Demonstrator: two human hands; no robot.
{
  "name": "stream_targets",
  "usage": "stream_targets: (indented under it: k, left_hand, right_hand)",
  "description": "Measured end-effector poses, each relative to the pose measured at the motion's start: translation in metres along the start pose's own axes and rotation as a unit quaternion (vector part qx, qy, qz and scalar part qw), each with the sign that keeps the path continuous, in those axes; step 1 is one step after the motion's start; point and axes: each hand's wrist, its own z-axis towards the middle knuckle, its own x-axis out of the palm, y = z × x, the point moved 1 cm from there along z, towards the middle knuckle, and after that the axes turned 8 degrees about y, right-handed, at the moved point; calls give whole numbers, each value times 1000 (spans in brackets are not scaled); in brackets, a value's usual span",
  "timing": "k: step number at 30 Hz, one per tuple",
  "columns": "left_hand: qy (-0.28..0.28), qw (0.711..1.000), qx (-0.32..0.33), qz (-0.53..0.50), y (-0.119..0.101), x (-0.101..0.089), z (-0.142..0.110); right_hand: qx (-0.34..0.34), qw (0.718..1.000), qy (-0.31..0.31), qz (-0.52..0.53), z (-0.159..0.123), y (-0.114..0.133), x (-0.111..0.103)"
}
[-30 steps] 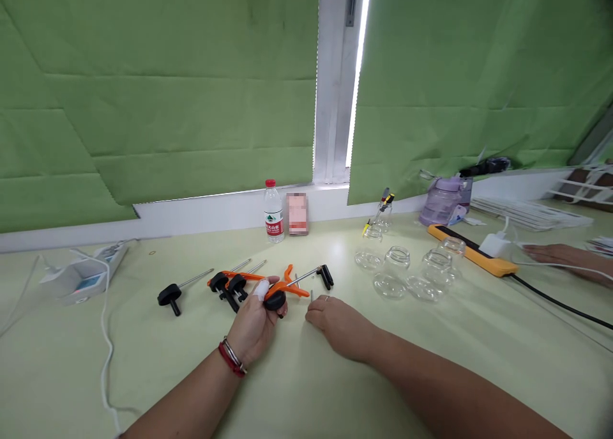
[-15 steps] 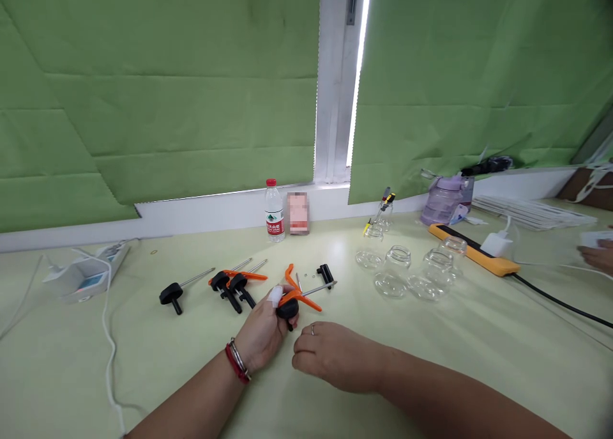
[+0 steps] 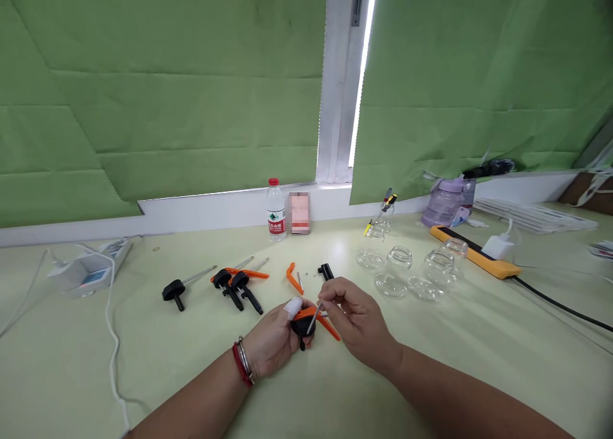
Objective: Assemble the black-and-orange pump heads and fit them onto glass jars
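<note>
My left hand (image 3: pixel 276 342), with a white bandage on one finger and a red band at the wrist, grips a small black and orange clamp (image 3: pixel 306 323) just above the table. My right hand (image 3: pixel 357 317) pinches a thin metal pin (image 3: pixel 314 316) and holds its tip against the clamp's black body. Behind the hands lie a loose orange lever (image 3: pixel 292 277), a short pin and a small black block (image 3: pixel 326 271). To the left lie two assembled black and orange clamps (image 3: pixel 238 282) and a black knob on a metal rod (image 3: pixel 178 290).
Several clear glass jars (image 3: pixel 406 268) stand to the right, next to a yellow power strip (image 3: pixel 474 253) with a black cable. A water bottle (image 3: pixel 276 210) and a pink box stand at the wall. A white device (image 3: pixel 89 270) with a cord sits far left.
Both hands drew nearer to me with the clamp. My right hand rose from the table and brought the pin to the clamp. The other person's hand at the right left the view.
</note>
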Motion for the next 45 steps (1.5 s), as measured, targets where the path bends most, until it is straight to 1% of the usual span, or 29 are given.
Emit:
stream_targets:
  k: [3, 8, 10, 16, 19, 22, 27, 30, 34, 38, 42, 45]
  left_hand:
    - [21, 999, -25, 10, 2, 3, -3]
    - [62, 997, -42, 18, 3, 6, -6]
    - [71, 996, -42, 17, 4, 6, -6]
    - [66, 997, -37, 19, 4, 6, -6]
    - [68, 997, -26, 19, 4, 7, -6]
    - [68, 997, -22, 12, 3, 7, -7]
    - [77, 997, -21, 4, 3, 5, -5]
    - [73, 997, -26, 2, 2, 6, -5]
    - [73, 997, -21, -10, 1, 6, -4]
    - [45, 998, -22, -41, 2, 2, -3]
    - [7, 996, -17, -93, 3, -4, 0]
    - [11, 994, -1, -105, 3, -6, 1]
  right_hand:
    - [8, 1000, -30, 2, 0, -2, 0]
    - [4, 999, -33, -25, 0, 0, 0]
    - [-4, 999, -21, -44, -1, 1, 0]
    - [-30, 994, 15, -100, 0, 3, 1]
    - [-57, 990, 46, -118, -1, 4, 3]
    - [-79, 985, 64, -137, -1, 4, 5]
    - [-89, 977, 99, -168, -2, 2, 7]
    - [-89, 973, 105, -185, -2, -1, 7]
    - [-111, 963, 115, -216, -4, -4, 9]
    - [-139, 949, 137, -247, -6, -6, 12]
    - [-133, 939, 180, -260, -6, -7, 15]
    - [-126, 934, 191, -274, -4, -8, 17]
